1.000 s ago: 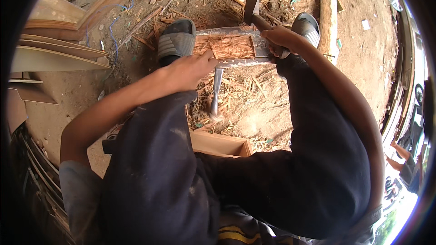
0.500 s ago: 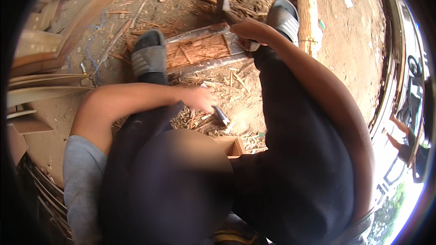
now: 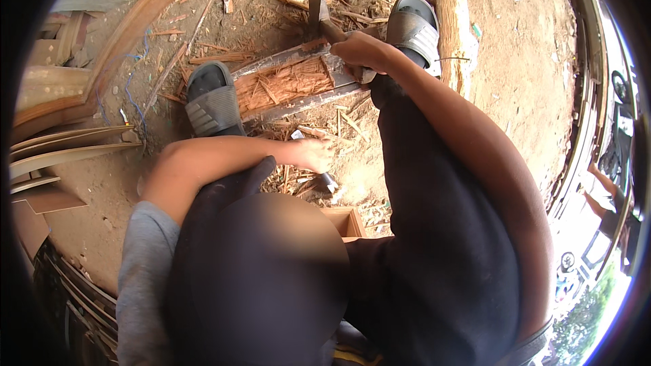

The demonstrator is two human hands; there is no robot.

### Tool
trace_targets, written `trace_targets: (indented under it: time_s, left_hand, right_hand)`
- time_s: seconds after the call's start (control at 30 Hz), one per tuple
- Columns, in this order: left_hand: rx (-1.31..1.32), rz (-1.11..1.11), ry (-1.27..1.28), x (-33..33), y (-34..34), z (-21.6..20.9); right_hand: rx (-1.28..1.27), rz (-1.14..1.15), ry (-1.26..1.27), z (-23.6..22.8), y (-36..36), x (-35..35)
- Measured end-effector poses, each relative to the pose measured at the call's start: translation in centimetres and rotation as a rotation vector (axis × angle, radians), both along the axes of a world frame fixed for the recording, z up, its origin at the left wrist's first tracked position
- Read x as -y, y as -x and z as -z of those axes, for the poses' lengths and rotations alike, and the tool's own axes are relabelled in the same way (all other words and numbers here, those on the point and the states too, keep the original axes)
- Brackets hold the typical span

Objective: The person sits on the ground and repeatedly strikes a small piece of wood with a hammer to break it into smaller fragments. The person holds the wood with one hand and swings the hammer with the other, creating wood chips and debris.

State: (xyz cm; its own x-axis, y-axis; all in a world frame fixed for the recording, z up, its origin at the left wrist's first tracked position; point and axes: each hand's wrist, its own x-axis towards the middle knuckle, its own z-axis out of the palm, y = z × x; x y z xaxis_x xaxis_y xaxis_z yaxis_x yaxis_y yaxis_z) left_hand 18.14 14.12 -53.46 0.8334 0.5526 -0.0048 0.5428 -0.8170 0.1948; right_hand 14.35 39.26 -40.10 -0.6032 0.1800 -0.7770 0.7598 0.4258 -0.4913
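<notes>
My right hand [image 3: 363,53] is closed round the handle of a hatchet [image 3: 317,13], whose flat metal head points away from me above the ground. Just below it lies a weathered plank [image 3: 319,100] with a rough reddish-brown hollow holding loose splinters. My left hand [image 3: 313,156] reaches over the wood chips, fingers stretched out and slightly blurred. Close under its fingertips lies a short dark tool with a pale tip [image 3: 328,181], partly covered by the hand; its kind is unclear.
My sandalled feet, left [image 3: 213,98] and right [image 3: 412,30], flank the plank. A log [image 3: 451,20] lies beyond the right foot. A small wooden box [image 3: 349,220] sits between my legs. Curved frames [image 3: 108,61] and thin boards [image 3: 74,139] crowd the left; a person [image 3: 614,200] is far right.
My left hand has moved right and nearer to me, covering more of the dark tool. My right hand keeps its grip on the hatchet. The whole view has shifted slightly.
</notes>
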Motion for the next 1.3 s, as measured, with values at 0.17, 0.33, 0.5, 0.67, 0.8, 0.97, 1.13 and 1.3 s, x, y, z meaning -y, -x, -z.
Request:
trace_targets:
  time_s: [0.17,0.33,0.5,0.67,0.8,0.97,1.13,1.3]
  left_hand:
    - [0.052,-0.049,0.299,-0.4,2.2,-2.0]
    - [0.238,-0.446,0.597,-1.6,5.6,-9.0]
    - [0.099,-0.405,0.677,0.9,7.4,-10.1]
    - [0.041,-0.55,0.902,-0.2,8.0,-11.5]
    - [0.571,-0.791,1.044,-2.1,10.4,-15.9]
    - [1.416,-1.055,1.066,-4.0,14.6,-19.3]
    - [1.933,-1.103,0.623,-8.1,16.0,-19.9]
    - [1.848,-1.313,0.347,-11.5,14.7,-17.8]
  right_hand:
    - [-0.098,0.04,0.054,1.6,-0.2,-0.2]
    - [-0.042,0.174,0.219,0.0,-0.6,-0.6]
    - [-0.026,0.134,0.242,0.7,-0.2,-0.7]
    - [0.052,0.208,0.21,0.6,0.3,-0.3]
    - [0.035,0.197,0.208,1.0,0.1,-0.5]
    - [0.046,0.169,0.162,1.7,-0.4,-1.2]
    - [0.049,0.219,0.249,0.7,0.1,-0.4]
    - [0.028,0.222,0.271,1.2,-0.1,-0.8]
